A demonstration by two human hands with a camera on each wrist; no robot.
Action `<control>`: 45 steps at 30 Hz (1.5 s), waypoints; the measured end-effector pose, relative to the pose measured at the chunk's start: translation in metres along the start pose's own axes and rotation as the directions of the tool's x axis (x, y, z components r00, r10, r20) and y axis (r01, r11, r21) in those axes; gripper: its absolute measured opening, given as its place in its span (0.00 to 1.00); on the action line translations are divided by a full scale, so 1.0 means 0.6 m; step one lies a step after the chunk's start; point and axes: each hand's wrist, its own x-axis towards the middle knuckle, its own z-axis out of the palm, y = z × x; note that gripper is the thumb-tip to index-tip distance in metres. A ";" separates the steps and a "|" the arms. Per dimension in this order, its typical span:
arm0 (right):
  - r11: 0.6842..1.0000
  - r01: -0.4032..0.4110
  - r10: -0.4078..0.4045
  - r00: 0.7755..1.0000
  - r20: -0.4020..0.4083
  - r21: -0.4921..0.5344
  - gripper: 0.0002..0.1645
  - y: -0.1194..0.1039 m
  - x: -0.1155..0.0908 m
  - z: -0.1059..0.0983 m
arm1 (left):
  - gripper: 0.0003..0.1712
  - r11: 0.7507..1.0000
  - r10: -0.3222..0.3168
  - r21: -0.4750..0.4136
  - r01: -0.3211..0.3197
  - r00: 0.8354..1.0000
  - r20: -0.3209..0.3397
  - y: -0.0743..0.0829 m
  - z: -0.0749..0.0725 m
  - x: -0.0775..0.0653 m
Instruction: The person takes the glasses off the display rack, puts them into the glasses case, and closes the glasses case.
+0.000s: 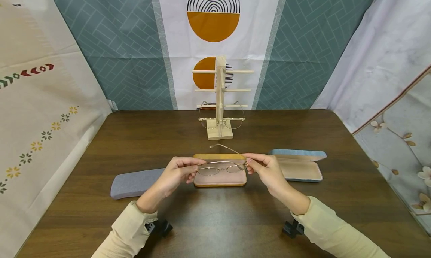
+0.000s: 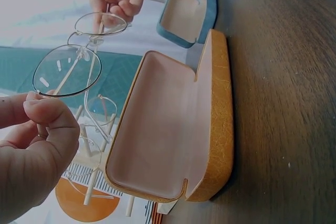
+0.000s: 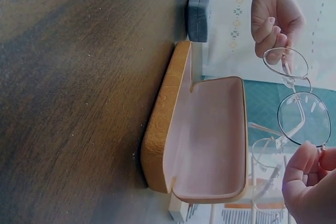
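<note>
The left grip [image 1: 176, 172] was closed in a pinch on one end of the wire-rimmed glasses [image 1: 221, 169], and the right grip [image 1: 267, 172] pinched the other, holding them up above the open orange case [image 1: 220, 180], not touching it! One temple reached forward, the other seemed folded behind the lenses; the step in hand looked like folding, perhaps half done, and the next move called, by my reading, for a gentle turn at the right hinge. Either side on the bench [image 1: 215, 220] lay a grey-blue case [image 1: 138, 183] and an open blue case [image 1: 299, 170]; beyond, a second pair [image 1: 235, 119] sat on the wooden stand [image 1: 220, 85].
</note>
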 end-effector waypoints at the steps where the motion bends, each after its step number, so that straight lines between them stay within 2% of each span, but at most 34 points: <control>1: 1.000 0.000 0.000 1.000 0.001 0.000 0.15 0.000 0.000 0.000 | 0.17 1.000 0.000 -0.001 0.000 1.000 0.000 0.000 0.000 0.000; 17: 1.000 -0.006 0.006 1.000 0.015 -0.010 0.14 0.003 0.002 0.001 | 0.17 1.000 0.012 0.015 -0.012 1.000 -0.002 -0.002 -0.003 0.002; 23: 0.999 -0.023 0.024 0.999 0.023 -0.033 0.14 0.000 0.002 0.002 | 0.17 1.000 0.015 0.022 -0.015 1.000 0.003 -0.002 -0.003 0.002; 36: 0.998 -0.007 0.012 0.998 0.069 -0.068 0.13 -0.003 0.000 0.000 | 0.17 1.000 0.018 0.015 -0.018 1.000 0.011 -0.003 -0.005 0.002; 45: 0.993 -0.014 0.022 0.998 0.064 -0.116 0.12 0.003 0.001 -0.002 | 0.17 1.000 0.011 0.016 -0.011 1.000 0.010 -0.003 -0.005 0.003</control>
